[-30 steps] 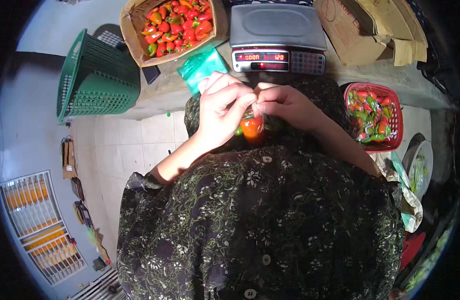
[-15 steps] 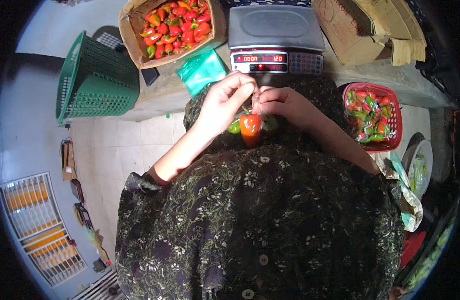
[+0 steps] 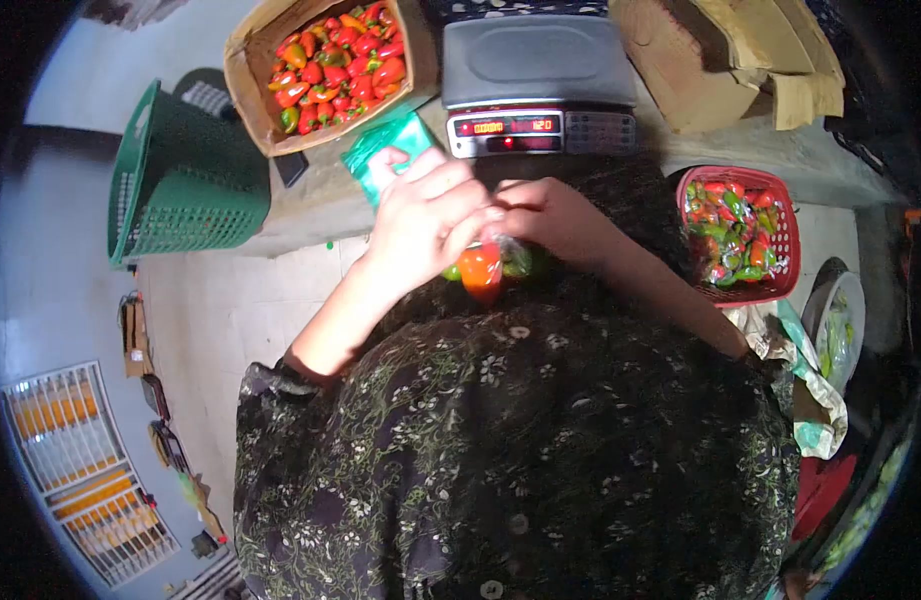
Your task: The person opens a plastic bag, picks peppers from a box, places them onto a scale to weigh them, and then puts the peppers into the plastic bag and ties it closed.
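A clear plastic bag of peppers [image 3: 481, 272], one orange-red and some green, hangs under my two hands in front of my body. My left hand [image 3: 427, 215] is closed on the gathered top of the bag, its fingers curled. My right hand [image 3: 545, 218] pinches the same bag top from the other side, touching my left fingertips. The exact grip is partly hidden by the fingers. Green plastic bags [image 3: 390, 150] lie just beyond my left hand. Past my hands stands a scale [image 3: 536, 75] with a lit red display.
At the back left is a cardboard box [image 3: 250, 75] of red peppers, beside a green basket [image 3: 190, 190] and a dark phone [image 3: 292, 168]. A red basket [image 3: 792, 235] of bagged peppers stands right. An opened carton [image 3: 680, 75] lies back right, a white bowl [image 3: 852, 330] far right.
The view has shifted slightly. My hands have come closer together over the bag top, and my left fingers now curl over it. The pepper bag remains below them.
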`<state>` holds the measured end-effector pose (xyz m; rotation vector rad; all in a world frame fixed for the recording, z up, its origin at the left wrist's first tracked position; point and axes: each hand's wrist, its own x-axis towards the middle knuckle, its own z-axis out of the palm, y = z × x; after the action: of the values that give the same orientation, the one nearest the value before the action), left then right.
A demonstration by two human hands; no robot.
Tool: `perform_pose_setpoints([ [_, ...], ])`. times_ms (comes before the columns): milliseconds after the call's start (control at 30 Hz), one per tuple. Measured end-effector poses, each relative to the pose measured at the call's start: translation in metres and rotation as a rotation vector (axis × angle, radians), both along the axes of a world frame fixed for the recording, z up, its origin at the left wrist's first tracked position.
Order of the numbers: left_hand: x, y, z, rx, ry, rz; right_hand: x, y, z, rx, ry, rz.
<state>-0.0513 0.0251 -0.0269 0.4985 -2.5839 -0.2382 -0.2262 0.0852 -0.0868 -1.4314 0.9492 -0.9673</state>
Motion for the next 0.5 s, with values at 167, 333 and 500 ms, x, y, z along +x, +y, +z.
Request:
perform_pose_setpoints([
  [167,0.002,0.005,-0.003,-0.046,0.011,-0.062,-0.003,-0.002,-0.007,-0.131,0.195,0.005],
  [333,-0.002,0.018,-0.007,0.078,0.074,-0.001,-0.001,0.011,0.007,-0.208,0.371,-0.188],
  [500,-0.012,0.027,-0.009,0.458,0.089,-0.028,-0.013,0.023,0.006,-0.276,0.442,-0.047],
])
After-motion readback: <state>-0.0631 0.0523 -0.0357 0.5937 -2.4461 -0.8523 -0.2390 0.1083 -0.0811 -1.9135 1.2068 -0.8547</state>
